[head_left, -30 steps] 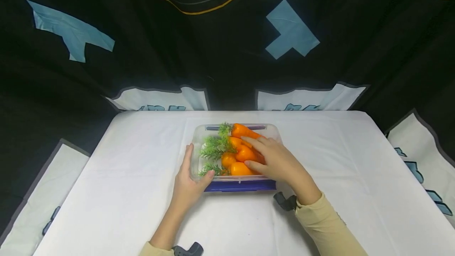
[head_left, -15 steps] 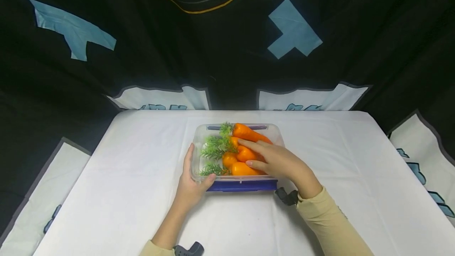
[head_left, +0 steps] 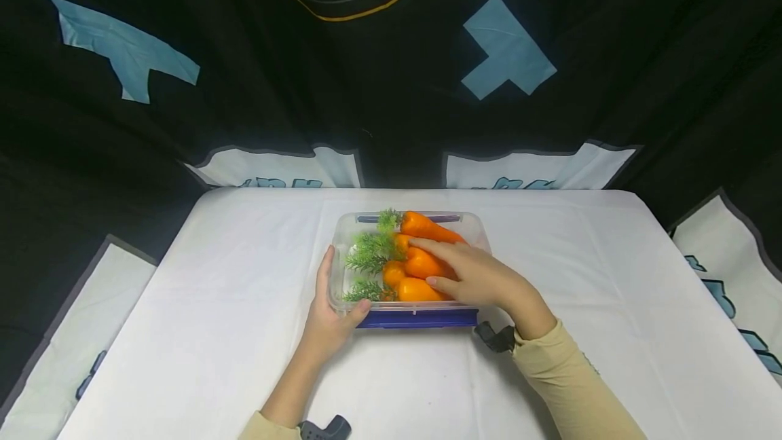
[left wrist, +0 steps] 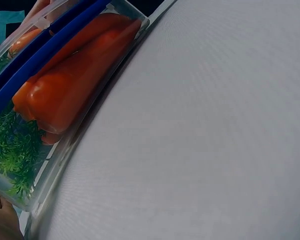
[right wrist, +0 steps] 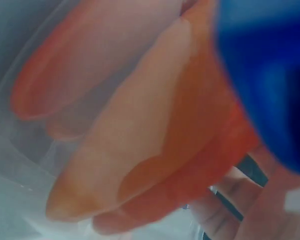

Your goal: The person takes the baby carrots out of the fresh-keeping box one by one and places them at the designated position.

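A clear plastic container (head_left: 339, 233) with a blue front latch (head_left: 418, 318) stands on the white-covered table. Inside lie several orange carrots (head_left: 421, 225), their green leafy tops (head_left: 370, 253) pointing left. My left hand (head_left: 326, 324) holds the container's front left corner, thumb at the front rim and fingers along the left wall. Over the carrots lies my right hand (head_left: 485, 277), thumb and index finger stretched across them, covering some tips. In the left wrist view the front carrot (left wrist: 65, 85) shows through the wall. The right wrist view shows carrots (right wrist: 154, 115) closely and blurred.
White cloth (head_left: 214, 331) covers the table, whose back edge lies a little behind the container. A dark curtain (head_left: 366, 87) with blue and yellow patches hangs beyond. Dark camera mounts (head_left: 495, 338) sit at both wrists.
My right hand stays on the carrots, and its fingers shift only slightly. The left hand keeps its place at the container. The head view drifts a little.
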Tool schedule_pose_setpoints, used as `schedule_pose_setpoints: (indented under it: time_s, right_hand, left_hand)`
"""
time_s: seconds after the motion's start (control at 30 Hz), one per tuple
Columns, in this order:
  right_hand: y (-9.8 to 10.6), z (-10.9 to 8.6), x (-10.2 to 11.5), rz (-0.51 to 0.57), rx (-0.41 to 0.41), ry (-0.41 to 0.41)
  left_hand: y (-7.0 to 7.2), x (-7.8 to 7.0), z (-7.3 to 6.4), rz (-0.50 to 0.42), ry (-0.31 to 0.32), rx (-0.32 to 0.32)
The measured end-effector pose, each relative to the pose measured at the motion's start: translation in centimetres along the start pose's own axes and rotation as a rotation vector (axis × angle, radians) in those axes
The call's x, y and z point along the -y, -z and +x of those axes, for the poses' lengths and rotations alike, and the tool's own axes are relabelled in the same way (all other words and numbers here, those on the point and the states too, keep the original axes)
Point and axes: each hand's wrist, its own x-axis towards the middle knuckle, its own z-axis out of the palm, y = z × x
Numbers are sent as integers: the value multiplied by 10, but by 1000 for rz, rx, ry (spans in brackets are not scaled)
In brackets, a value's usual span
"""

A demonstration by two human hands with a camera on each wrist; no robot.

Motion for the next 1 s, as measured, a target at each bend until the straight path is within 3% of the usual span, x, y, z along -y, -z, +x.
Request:
schedule_pose_setpoints:
  time_s: [0.13, 0.47, 0.83, 1.0]
  right_hand:
    - [-1, 1, -1, 20, -38, 37]
    - [-3, 4, -1, 18, -95, 40]
    - [3, -1, -1, 146, -120, -21]
    - [4, -2, -1, 140, -138, -28]
  left_hand:
    - [0, 0, 0, 6, 3, 0]
    - [0, -1, -1, 13, -3, -2]
    - [1, -1, -1, 23, 7, 0]
    - [1, -2, -1, 23, 8, -2]
